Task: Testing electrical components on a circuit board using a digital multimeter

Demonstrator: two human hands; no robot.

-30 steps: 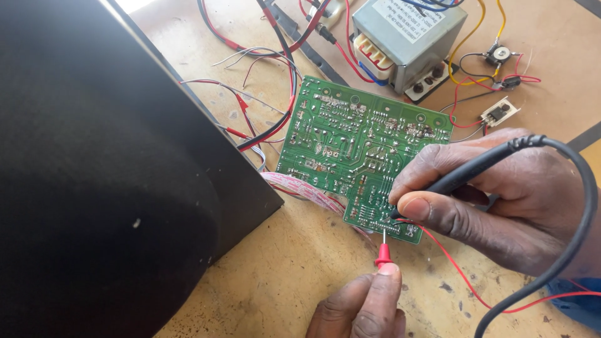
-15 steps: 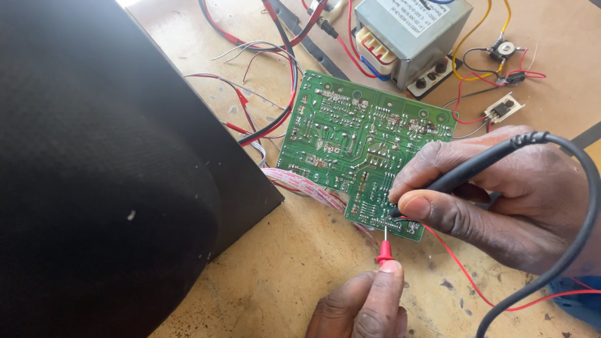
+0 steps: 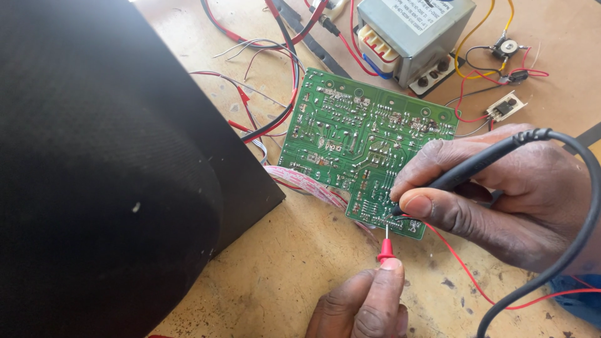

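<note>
Wooden bench (image 3: 282, 275); green circuit board (image 3: 350, 138), solder-side up; both hands clamped on probes.

The left hand (image 3: 363, 307) was cut off by the bottom edge at six o'clock. At three o'clock, the right hand (image 3: 501, 194) hid the black probe's (image 3: 476, 166) tip and ran past the edge.

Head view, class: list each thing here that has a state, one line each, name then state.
Green circuit board: lying solder side up, wires attached.
Black probe: held in right hand, tip on the board's near edge.
Red probe: held in left hand, tip on the board's near edge.
Transformer: upright, wired.
</note>
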